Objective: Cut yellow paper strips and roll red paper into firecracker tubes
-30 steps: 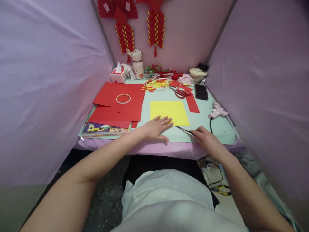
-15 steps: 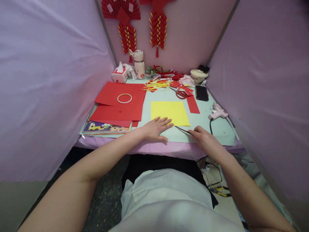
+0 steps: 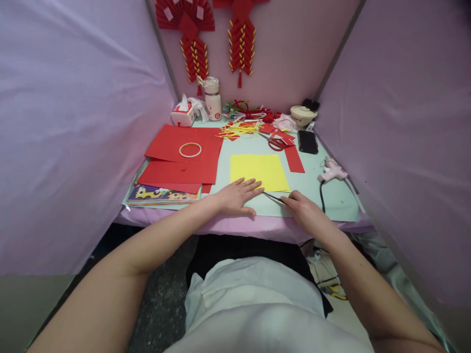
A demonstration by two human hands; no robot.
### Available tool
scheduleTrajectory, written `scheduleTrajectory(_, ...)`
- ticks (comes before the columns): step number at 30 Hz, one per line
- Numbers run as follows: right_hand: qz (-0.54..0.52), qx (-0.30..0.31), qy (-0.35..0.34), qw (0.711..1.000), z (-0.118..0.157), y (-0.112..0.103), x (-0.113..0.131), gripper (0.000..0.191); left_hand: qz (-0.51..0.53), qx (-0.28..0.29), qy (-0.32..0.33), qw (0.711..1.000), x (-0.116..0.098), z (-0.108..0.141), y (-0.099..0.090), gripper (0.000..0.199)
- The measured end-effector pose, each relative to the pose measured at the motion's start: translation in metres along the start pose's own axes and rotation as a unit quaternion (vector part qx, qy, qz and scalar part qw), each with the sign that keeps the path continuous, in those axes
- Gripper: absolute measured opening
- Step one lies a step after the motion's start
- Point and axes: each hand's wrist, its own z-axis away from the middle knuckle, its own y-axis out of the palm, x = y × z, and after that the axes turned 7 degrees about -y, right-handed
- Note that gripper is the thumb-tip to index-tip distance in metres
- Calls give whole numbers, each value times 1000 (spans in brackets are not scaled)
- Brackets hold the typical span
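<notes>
A yellow paper sheet lies on the pale green mat near the table's front. My left hand is spread flat, its fingers over the sheet's lower left edge. To the right, my right hand is closed round a thin dark tool that looks like a blade or tweezers. The tool's tip points left and reaches the paper's front edge, close to my left fingertips.
Red sheets with a white ring lie left. Behind are yellow strips, red-handled scissors and a bottle. A phone and a pink glue gun lie right.
My right hand has moved slightly left with the thin tool, whose tip is now nearer my left fingers. My left hand has stayed in place.
</notes>
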Motion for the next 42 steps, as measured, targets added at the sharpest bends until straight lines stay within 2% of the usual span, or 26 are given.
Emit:
scheduleTrajectory(7, -14, 12, 12, 1000, 0, -2, 5, 33, -6, -2, 2, 1000, 0, 0, -1, 96)
scheduleTrajectory(12, -21, -3, 4, 1000, 2, -1, 5, 33, -11, -11, 10, 1000, 6, 14, -6, 100)
scheduleTrajectory(17, 4, -14, -4, 1000, 0, 1, 5, 32, -11, 2, 10, 1000, 12, 27, -1, 100)
scheduleTrajectory(25, 64, -4, -25, 998, -11, 4, 8, 38, -8, -9, 5, 1000, 12, 27, 5, 97)
scheduleTrajectory(33, 62, -21, -26, 998, -6, 9, 3, 36, -10, -12, 4, 1000, 13, 27, 6, 98)
scheduleTrajectory(42, 60, -3, -37, 998, -7, 6, 7, 36, -8, -18, 6, 1000, 12, 28, 5, 96)
